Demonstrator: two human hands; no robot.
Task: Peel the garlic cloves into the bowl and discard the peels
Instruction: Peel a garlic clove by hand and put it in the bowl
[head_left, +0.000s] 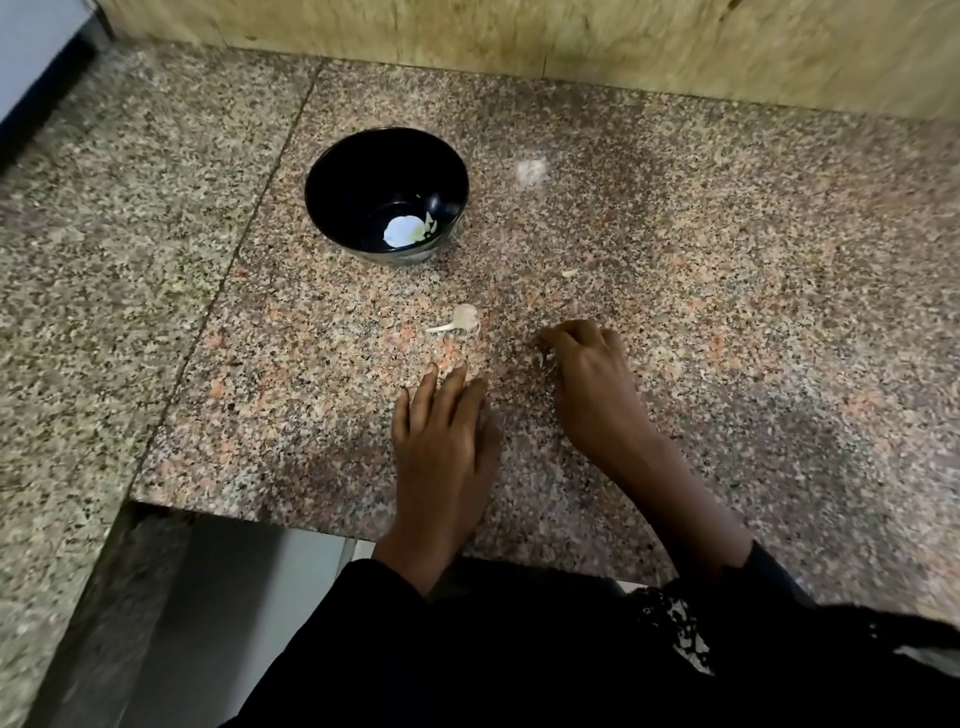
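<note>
Pale garlic peel lies on the counter near the black bowl. Left hand flat, fingers straight; right hand curled, perhaps pinching scraps.

glossy black bowl, polished speckled granite counter

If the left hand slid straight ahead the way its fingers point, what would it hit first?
Most likely the pale garlic peel with its thin stem, lying on the speckled granite counter just beyond the left hand, whose straight fingertips aim up and slightly right. The black round bowl sits farther back, left of that line.
</note>
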